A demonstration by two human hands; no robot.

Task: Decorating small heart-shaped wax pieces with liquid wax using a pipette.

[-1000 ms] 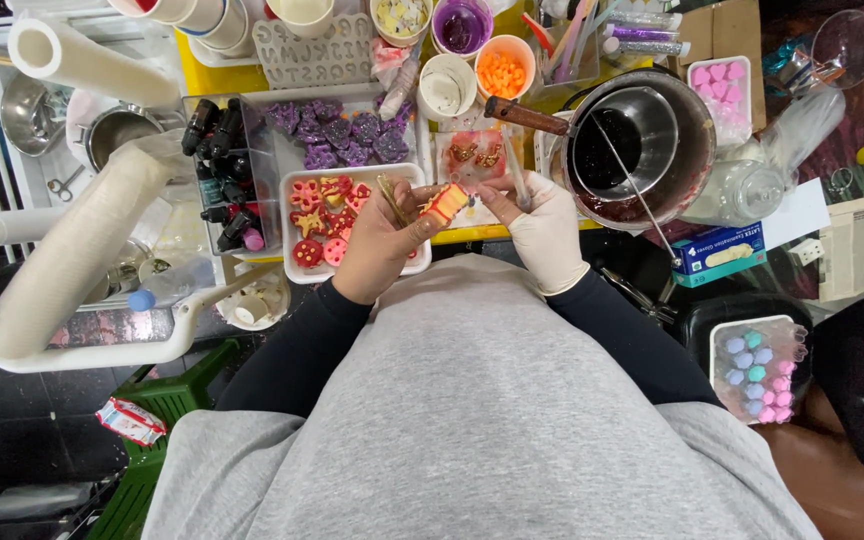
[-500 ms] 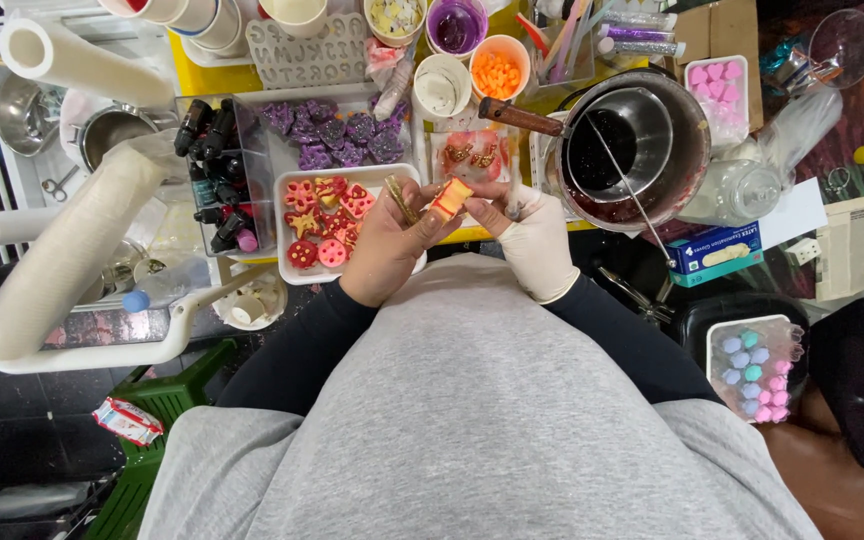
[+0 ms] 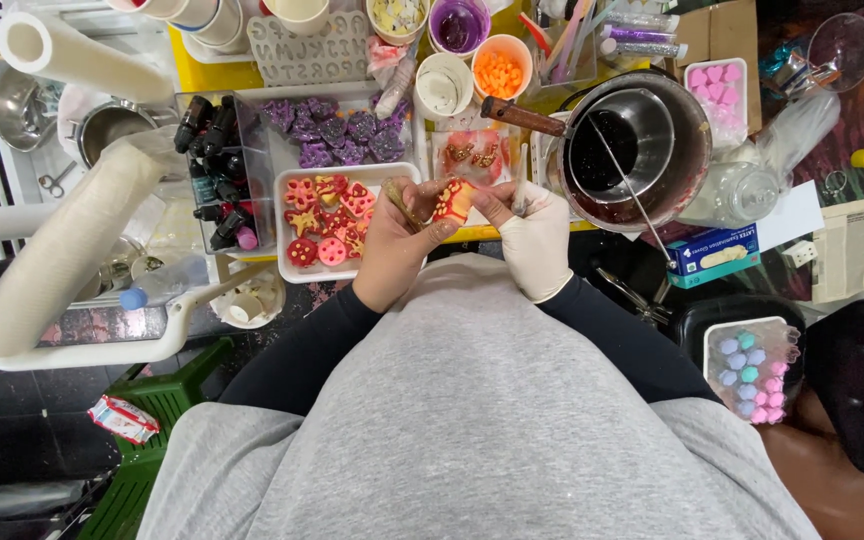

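Note:
My bare left hand (image 3: 397, 250) and my white-gloved right hand (image 3: 535, 243) meet just above my lap at the table's near edge. Between their fingertips sits a small red piece with gold markings (image 3: 451, 200). My left thumb and fingers pinch its left side, and my right fingertips press its right edge. A thin brush (image 3: 399, 200) also sticks out of my left hand. A white tray (image 3: 297, 268) of red and pink moulded shapes lies just left of my left hand.
Behind the hands stand a tray of purple shapes (image 3: 337, 130), a small plate of red pieces (image 3: 474, 152), a pot of dark liquid (image 3: 642, 150) with a wooden handle, cups, small bottles (image 3: 214, 170) and paper rolls (image 3: 62, 250). A box of gloves (image 3: 714, 255) and a tub of pastel balls (image 3: 752, 365) lie to the right.
Both hands stay in nearly the same place. The small piece has turned between my fingers, and its red and gold face shows more.

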